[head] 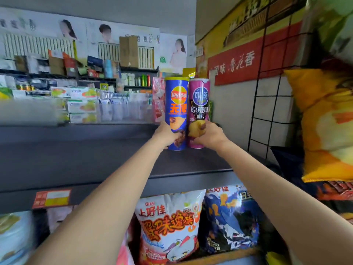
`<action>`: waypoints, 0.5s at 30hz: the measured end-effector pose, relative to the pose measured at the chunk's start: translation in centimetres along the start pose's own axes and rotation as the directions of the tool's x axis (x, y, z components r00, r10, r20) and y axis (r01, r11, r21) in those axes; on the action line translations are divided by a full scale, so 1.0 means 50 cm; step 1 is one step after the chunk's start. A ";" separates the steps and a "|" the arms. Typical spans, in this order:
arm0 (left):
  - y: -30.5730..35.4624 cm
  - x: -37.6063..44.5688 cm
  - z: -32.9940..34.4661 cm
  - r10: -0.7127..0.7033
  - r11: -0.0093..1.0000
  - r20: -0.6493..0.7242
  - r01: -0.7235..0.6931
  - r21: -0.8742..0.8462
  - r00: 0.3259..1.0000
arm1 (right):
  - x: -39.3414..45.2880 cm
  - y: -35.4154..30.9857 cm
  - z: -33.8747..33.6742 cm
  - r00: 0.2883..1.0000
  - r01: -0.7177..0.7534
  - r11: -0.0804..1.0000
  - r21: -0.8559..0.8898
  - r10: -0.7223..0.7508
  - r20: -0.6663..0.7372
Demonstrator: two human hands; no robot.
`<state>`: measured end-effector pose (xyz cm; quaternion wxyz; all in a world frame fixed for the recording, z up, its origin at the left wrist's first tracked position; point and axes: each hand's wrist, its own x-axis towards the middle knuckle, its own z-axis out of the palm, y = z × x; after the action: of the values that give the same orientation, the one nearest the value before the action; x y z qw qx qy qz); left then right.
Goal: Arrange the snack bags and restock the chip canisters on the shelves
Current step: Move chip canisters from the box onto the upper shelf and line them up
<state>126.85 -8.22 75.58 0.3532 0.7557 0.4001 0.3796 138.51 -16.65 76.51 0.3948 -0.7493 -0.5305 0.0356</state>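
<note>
The left hand (165, 135) is curling round the base of a tall blue chip canister (176, 113), a smooth glossy cylinder, while the right hand (209, 135) is wrapping its fingers about the lower part of a purple canister (198, 111) of the same shape. Both tubes are standing upright and touching side by side on the flat dark top shelf (76, 159). Below the shelf edge, a crinkly white and orange snack bag (168, 226) and a shiny blue bag (229, 217) are standing next to each other.

red wall banner (236, 64), black wire grid (271, 96), cardboard box (129, 51)
</note>
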 end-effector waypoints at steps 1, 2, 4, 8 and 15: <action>0.000 0.006 0.005 -0.003 0.999 -0.020 0.003 0.041 1.000 | 0.000 0.004 -0.002 1.000 -0.013 1.000 0.020 0.013 -0.012; -0.003 0.017 0.010 -0.007 0.996 -0.044 0.011 0.091 0.999 | -0.003 0.004 -0.002 0.999 -0.028 0.999 0.039 0.029 -0.029; -0.003 0.030 0.018 -0.022 0.976 -0.088 0.040 0.213 0.996 | -0.014 -0.002 -0.009 0.997 -0.020 0.998 0.062 0.025 -0.075; 0.036 -0.036 0.018 0.150 0.934 -0.239 -0.059 0.352 0.959 | -0.046 -0.011 -0.012 0.979 0.100 0.993 -0.067 -0.110 -0.172; -0.078 -0.377 0.034 0.896 0.434 -0.084 -0.817 0.380 0.437 | -0.290 0.073 0.025 0.816 0.407 0.815 -0.413 -0.528 -0.238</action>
<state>119.63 -23.39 66.04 -0.0623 0.8346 0.0498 0.5450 134.42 -28.35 68.06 0.3400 -0.6446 -0.6215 -0.2874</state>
